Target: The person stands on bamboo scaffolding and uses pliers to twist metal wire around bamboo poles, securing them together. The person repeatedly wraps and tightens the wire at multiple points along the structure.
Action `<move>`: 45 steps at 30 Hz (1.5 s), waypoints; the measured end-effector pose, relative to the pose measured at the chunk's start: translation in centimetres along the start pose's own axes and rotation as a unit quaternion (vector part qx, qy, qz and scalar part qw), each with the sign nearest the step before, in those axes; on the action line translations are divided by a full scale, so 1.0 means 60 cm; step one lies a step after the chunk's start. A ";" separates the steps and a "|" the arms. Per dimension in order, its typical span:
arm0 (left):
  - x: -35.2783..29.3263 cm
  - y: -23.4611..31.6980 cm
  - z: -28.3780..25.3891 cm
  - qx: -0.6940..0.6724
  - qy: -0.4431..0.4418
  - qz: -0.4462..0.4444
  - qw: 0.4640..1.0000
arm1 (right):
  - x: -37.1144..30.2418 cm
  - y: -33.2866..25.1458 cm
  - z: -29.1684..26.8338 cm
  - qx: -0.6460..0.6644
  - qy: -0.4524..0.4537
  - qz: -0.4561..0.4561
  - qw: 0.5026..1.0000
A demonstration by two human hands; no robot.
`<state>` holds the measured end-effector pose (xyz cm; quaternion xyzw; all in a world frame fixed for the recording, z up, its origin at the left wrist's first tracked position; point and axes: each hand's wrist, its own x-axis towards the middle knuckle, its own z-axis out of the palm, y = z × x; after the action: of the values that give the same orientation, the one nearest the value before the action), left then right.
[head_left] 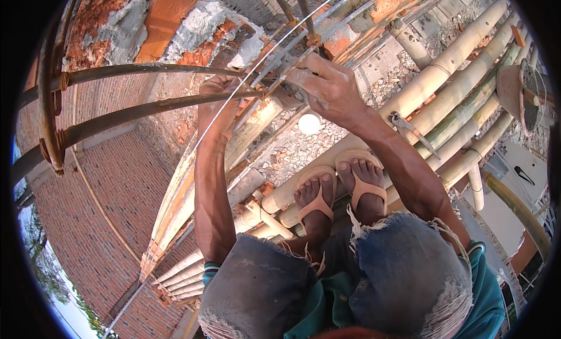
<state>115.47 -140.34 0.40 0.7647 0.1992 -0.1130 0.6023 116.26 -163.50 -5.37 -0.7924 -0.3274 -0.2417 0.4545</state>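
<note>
Two dark steel reinforcing bars [134, 109] come in from the left and end near my hands. My left hand [217, 114] is closed behind the lower bar, which crosses in front of it; whatever its fingers grip is hidden. Farther right, my right hand [330, 87] is closed, with thumb and fingers pressed together beside a thin steel rod [273, 89]. I cannot make out what lies in that pinch. A taut white string [257, 65] runs diagonally between the hands. Below them slopes a pale wooden board [254, 128].
My sandalled feet [315, 199] stand on bamboo poles [447, 70]. Pincers [412, 131] lie on the poles, right of my right forearm. A cone-shaped container [511, 90] sits farther right. Rubble [301, 149] shows below, a brick wall [99, 199] at left, broken masonry [169, 26] at top.
</note>
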 end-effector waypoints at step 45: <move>-0.002 0.012 -0.040 0.038 -0.178 0.022 0.983 | 0.047 -0.097 0.003 -0.026 -0.088 0.251 0.964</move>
<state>115.53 -138.21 1.68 0.7589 0.0676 -0.2415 0.6009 113.86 -160.32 -0.26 -0.8788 -0.1509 -0.0575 0.4490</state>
